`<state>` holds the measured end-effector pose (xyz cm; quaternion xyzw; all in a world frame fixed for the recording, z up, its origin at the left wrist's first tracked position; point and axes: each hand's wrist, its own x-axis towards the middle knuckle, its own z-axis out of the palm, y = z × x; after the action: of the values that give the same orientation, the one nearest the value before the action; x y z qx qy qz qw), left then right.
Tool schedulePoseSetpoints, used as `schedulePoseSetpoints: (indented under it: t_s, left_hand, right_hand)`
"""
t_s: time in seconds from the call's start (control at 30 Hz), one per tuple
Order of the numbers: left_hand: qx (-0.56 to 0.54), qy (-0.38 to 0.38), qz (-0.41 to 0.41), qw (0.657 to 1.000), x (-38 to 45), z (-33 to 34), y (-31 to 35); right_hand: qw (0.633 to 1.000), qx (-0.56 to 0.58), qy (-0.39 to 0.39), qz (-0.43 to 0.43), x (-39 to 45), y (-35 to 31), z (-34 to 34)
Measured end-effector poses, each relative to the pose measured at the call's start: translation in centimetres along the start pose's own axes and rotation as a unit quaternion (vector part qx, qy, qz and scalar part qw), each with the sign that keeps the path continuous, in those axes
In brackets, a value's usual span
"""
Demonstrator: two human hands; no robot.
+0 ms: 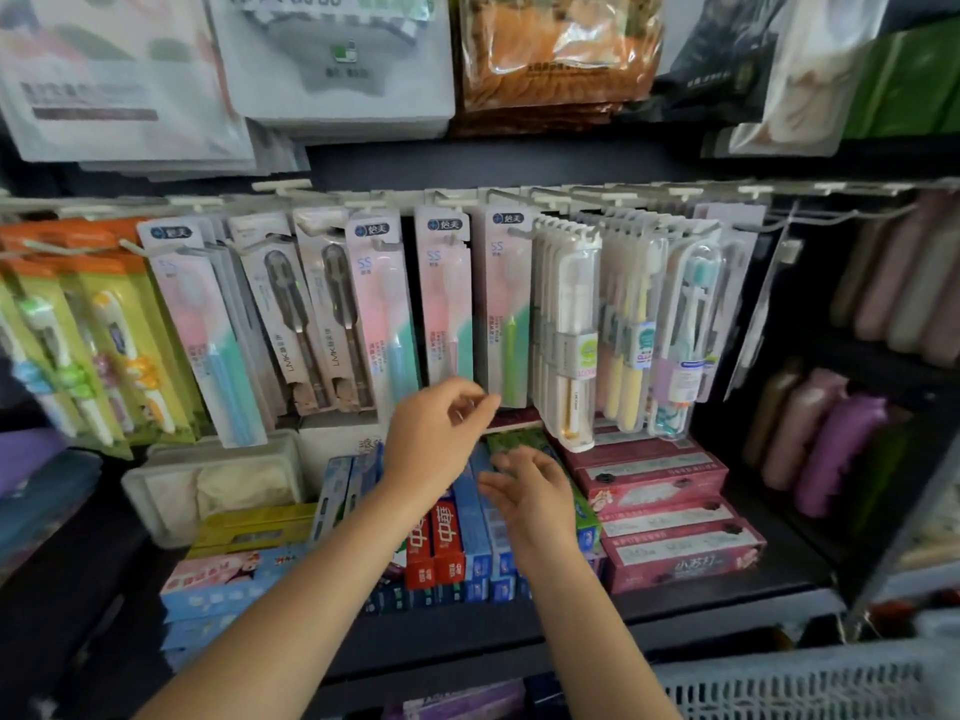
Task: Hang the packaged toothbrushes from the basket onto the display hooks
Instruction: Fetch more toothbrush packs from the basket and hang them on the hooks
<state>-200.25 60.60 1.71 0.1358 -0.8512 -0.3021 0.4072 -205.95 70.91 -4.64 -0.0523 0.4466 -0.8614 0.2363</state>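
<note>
Left hand [434, 439]: loosely curled, nothing held, at foot of green-brush pack [506, 309]. Right hand [530, 493]: spread, empty, below it. Basket [800, 683] to be reached next; pack hole to be aligned squarely with hook.

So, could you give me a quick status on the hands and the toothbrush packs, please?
Left hand and right hand open, holding nothing. Toothbrush packs hang on hooks; basket at lower right. Nothing blocking.

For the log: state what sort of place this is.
Likely a shop's dental-care aisle: packaged toothbrushes hang in rows on display hooks, with toothpaste boxes stacked on the shelf below.
</note>
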Motion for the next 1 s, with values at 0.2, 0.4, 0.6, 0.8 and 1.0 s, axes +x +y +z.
schedulePoseSetpoints:
  t_s: [0.2,0.4,0.6,0.8,1.0]
  left_hand:
    - [-0.083,-0.111,-0.051,0.989,0.6,4.6,3.1]
    - [-0.104,-0.077,-0.064,0.990,0.7,7.1,3.8]
    - [-0.094,-0.067,-0.057,0.992,1.5,7.5,3.7]
    - [-0.097,-0.073,-0.044,0.992,1.7,7.3,3.2]
    - [-0.133,-0.051,-0.034,0.989,1.4,7.5,3.3]
  right_hand:
    - [0.995,0.089,0.025,-0.022,-0.4,-3.5,-3.7]
    - [0.998,0.019,0.012,-0.058,0.2,-4.4,-3.5]
    - [0.998,0.001,0.019,-0.054,1.0,-4.3,-3.5]
    - [0.996,0.007,0.060,-0.067,0.7,-4.7,-4.4]
    - [0.993,-0.021,0.073,-0.089,0.1,-6.5,-5.8]
